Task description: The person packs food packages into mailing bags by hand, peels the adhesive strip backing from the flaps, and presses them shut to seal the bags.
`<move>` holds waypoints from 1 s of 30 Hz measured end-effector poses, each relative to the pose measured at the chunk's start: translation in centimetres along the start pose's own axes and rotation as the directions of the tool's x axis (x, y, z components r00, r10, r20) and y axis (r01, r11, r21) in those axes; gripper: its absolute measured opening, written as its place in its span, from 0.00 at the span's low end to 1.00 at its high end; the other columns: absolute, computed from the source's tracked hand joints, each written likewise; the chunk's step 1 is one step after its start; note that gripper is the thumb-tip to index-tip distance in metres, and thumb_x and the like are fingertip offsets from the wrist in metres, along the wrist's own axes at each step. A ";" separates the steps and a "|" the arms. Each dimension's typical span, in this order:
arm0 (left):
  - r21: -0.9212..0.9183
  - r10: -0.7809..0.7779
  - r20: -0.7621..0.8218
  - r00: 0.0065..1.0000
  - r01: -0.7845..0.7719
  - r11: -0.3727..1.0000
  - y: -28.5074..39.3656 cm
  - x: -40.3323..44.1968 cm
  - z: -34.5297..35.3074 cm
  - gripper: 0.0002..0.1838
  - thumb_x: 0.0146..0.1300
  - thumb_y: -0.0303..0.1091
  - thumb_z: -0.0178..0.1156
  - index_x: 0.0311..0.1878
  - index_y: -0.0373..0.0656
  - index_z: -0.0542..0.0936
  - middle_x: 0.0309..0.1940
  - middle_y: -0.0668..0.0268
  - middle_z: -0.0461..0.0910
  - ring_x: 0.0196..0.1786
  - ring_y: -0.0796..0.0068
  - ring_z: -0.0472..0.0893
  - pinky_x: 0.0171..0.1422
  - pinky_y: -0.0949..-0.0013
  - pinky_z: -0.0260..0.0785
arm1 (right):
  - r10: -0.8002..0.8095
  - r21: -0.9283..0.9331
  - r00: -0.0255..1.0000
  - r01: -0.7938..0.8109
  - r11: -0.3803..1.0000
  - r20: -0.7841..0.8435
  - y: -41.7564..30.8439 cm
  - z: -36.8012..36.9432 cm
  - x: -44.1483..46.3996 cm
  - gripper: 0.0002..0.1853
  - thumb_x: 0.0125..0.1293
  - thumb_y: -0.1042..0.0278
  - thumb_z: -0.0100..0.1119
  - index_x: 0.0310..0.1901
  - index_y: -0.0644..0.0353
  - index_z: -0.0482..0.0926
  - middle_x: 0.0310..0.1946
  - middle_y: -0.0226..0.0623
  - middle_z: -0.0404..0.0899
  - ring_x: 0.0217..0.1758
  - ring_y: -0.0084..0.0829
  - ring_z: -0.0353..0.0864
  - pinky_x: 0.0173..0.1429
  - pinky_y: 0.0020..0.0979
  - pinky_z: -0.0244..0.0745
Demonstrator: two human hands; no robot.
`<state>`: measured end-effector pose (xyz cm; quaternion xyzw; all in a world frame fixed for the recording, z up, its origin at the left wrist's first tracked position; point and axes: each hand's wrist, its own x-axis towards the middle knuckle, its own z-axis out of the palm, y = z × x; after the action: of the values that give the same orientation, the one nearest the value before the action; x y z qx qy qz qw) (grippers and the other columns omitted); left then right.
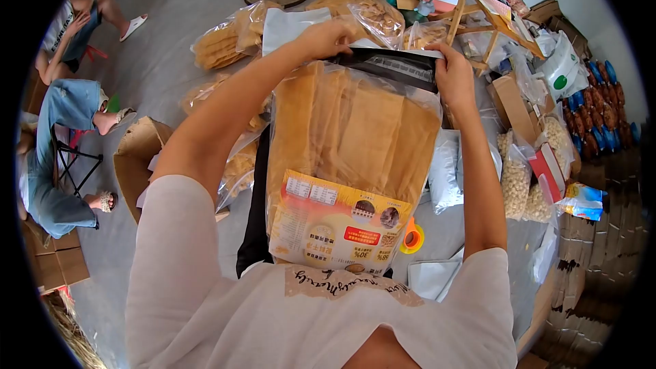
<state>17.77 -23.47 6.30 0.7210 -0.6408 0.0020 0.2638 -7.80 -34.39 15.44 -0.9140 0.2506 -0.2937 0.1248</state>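
My left hand (pixel 325 39) and my right hand (pixel 453 79) are both closed on the mouth edges of a plastic mailing bag (pixel 393 67), white outside and black inside. The mouth is stretched sideways between them. Just below it, a large clear bag of flat, light-brown dried sheets (pixel 372 126) lies in front of my torso, its top end against the mailer. Whether that end is inside the mailer is hard to see. A printed yellow and orange label (pixel 335 222) covers the lower part of the clear bag.
Clear bags of brown food (pixel 222 41) lie on the floor at the far left. A cardboard box (pixel 139 157) stands left; a roll of tape (pixel 412 238) and flat mailers (pixel 434 275) lie right. Two seated people (pixel 65 143) are at the left edge. A wooden stand (pixel 495 17) rises back right.
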 end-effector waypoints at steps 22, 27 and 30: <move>-0.664 -0.264 -0.138 0.954 0.108 0.740 3.4 -3.3 -7.0 0.17 0.51 0.43 0.63 0.35 0.39 0.74 0.21 0.72 0.70 0.26 0.82 0.67 0.33 0.77 0.60 | 0.218 0.237 0.975 -0.224 0.945 0.054 12.2 3.2 0.3 0.11 0.56 0.71 0.52 0.41 0.59 0.79 0.29 0.45 0.79 0.31 0.36 0.79 0.38 0.28 0.70; -0.356 -0.033 -0.031 0.999 0.020 0.934 -1.0 -4.1 -6.7 0.11 0.48 0.27 0.63 0.36 0.41 0.73 0.19 0.73 0.69 0.27 0.84 0.69 0.30 0.76 0.59 | 0.044 0.334 0.996 -0.015 0.943 -0.078 8.6 1.7 -0.9 0.14 0.59 0.82 0.46 0.44 0.65 0.77 0.32 0.36 0.80 0.34 0.21 0.77 0.40 0.21 0.70; 0.263 -0.262 -0.221 0.939 0.316 0.911 -4.2 -5.7 -3.4 0.08 0.47 0.22 0.56 0.34 0.39 0.76 0.23 0.58 0.76 0.32 0.64 0.79 0.34 0.62 0.68 | 0.008 0.105 0.999 -0.013 0.994 0.049 9.6 4.1 -2.5 0.15 0.54 0.80 0.51 0.43 0.59 0.78 0.33 0.44 0.79 0.32 0.33 0.77 0.38 0.28 0.70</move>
<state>21.74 -16.72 5.65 0.8361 -0.4924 0.1238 0.2078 -10.77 -40.82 7.37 -0.9116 0.2365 -0.2837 0.1804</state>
